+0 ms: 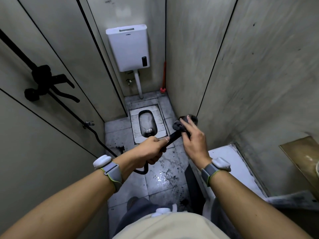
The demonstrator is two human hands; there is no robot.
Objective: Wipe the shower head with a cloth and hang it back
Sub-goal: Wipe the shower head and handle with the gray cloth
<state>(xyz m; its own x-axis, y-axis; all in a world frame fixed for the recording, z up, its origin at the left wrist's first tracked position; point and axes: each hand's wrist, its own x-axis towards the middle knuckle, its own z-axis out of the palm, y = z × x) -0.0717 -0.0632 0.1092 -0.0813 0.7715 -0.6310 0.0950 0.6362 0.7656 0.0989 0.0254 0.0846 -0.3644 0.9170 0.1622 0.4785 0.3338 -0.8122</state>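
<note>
My left hand point(150, 150) grips the black handle of the shower head point(175, 138), holding it out over the floor, pointing up and to the right. Its head end point(193, 118) is mostly wrapped in a dark grey cloth point(178, 125). My right hand point(194, 141) presses the cloth against the head with fingers stretched over it. The black hose point(96, 138) runs from under my left hand back to the left wall. A black holder bracket point(43, 80) sits on a slanted black rail on that left wall, with nothing in it.
The stall is narrow, with grey panel walls on both sides. A squat toilet pan point(147, 124) lies in the wet tiled floor ahead, below a white cistern point(128, 47). A red brush point(163, 87) leans in the far right corner. A white ledge point(229, 161) stands at right.
</note>
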